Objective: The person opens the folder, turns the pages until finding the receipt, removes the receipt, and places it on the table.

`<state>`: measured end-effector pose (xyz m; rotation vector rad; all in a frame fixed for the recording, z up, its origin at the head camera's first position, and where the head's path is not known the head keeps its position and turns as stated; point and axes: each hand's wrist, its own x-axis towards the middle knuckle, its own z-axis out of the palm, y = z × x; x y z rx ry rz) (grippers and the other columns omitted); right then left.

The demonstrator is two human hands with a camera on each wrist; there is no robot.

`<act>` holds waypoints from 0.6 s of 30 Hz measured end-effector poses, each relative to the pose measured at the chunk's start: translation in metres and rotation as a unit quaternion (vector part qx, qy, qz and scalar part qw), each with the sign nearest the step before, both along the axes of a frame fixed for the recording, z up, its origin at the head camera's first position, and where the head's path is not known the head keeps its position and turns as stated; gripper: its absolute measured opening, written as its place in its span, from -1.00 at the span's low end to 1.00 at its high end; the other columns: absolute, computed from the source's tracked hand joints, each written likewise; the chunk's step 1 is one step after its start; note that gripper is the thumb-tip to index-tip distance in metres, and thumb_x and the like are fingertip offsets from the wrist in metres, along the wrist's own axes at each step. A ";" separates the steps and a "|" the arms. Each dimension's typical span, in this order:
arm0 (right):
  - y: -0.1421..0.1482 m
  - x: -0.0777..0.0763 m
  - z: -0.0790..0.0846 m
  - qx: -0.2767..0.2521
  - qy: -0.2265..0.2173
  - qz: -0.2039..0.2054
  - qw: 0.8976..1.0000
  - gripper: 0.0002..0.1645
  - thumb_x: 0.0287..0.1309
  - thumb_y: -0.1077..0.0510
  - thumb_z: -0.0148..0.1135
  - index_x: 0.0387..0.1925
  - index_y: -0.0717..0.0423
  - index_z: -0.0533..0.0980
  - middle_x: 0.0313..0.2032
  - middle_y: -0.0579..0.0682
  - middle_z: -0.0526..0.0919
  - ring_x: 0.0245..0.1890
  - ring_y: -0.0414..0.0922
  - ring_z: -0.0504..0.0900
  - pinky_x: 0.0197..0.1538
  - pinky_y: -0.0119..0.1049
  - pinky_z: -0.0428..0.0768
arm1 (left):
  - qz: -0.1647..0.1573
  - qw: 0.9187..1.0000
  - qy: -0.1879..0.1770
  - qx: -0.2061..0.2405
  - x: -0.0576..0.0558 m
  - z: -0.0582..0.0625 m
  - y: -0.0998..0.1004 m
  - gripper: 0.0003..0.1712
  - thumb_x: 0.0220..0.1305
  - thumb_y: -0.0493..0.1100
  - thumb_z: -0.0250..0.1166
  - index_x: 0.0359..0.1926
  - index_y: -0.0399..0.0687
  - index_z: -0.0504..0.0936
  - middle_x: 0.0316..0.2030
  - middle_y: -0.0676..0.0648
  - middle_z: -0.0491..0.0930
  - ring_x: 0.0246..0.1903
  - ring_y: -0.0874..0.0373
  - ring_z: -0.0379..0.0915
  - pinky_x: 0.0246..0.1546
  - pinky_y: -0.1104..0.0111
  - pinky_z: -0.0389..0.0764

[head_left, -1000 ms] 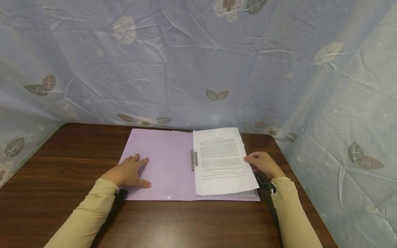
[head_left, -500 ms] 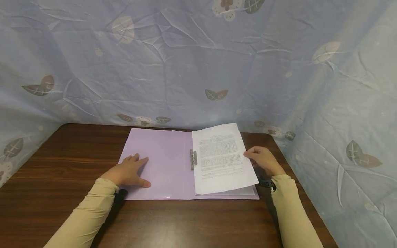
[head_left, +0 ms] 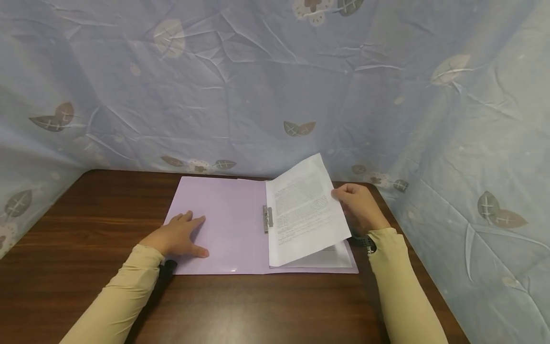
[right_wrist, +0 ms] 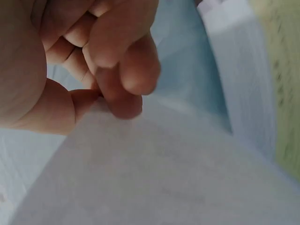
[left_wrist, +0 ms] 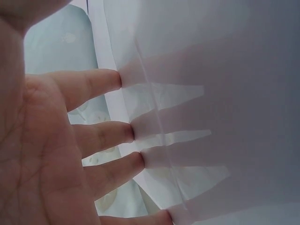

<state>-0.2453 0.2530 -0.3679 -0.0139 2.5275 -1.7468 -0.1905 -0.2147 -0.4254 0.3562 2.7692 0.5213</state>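
Note:
A light purple folder [head_left: 227, 229] lies open on the table. Along its fold sits a metal clip [head_left: 266, 219], which meets the left edge of the papers. With thumb and fingers, my right hand [head_left: 360, 206] pinches the right edge of the top printed sheet [head_left: 302, 215], which slants up off the pages beneath [head_left: 331, 258]. In the right wrist view the pinched sheet [right_wrist: 154, 173] bends away from the fingertips. My left hand [head_left: 178, 236] rests spread on the folder's left cover; in the left wrist view its straight fingers [left_wrist: 93, 89] touch the glossy cover [left_wrist: 225, 108].
The dark wooden table [head_left: 232, 310] extends in front of the folder and to its left. A bluish patterned cloth [head_left: 249, 86] hangs behind the table and along both sides. My right wrist wears a dark band [head_left: 364, 241].
My right hand has moved up and slightly left, lifting the top sheet's right side higher, so more of the pages below shows. The left hand has stayed in place.

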 end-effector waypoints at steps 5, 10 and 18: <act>-0.023 -0.001 0.019 0.022 0.025 0.010 0.999 -0.61 0.40 -0.01 0.26 -0.10 0.29 0.60 -0.16 0.05 0.66 -0.28 -0.09 0.68 -0.17 -0.12 0.72 | -0.001 1.000 0.003 0.000 0.000 -0.001 0.000 0.31 -0.04 0.37 0.57 0.54 -0.27 0.24 0.51 -0.59 -0.03 0.47 -0.61 -0.15 0.32 -0.49 0.06; -0.054 -0.001 0.033 -0.012 0.025 0.009 1.000 -0.65 0.39 0.00 0.29 -0.13 0.25 0.60 -0.19 0.02 0.56 -0.21 -0.06 0.60 -0.14 -0.23 0.71 | -0.001 1.000 0.002 -0.004 -0.001 0.000 -0.001 0.31 -0.03 0.36 0.57 0.55 -0.26 0.23 0.51 -0.58 -0.03 0.48 -0.60 -0.16 0.32 -0.49 0.06; -0.110 -0.001 0.050 -0.012 0.044 0.010 0.999 -0.83 0.32 0.14 0.26 -0.35 0.16 0.54 -0.46 -0.03 0.56 -0.38 -0.10 0.60 -0.36 -0.32 0.58 | -0.006 1.000 0.009 -0.004 -0.002 -0.002 -0.001 0.31 -0.04 0.38 0.56 0.54 -0.27 0.25 0.50 -0.60 -0.01 0.47 -0.61 -0.13 0.32 -0.48 0.09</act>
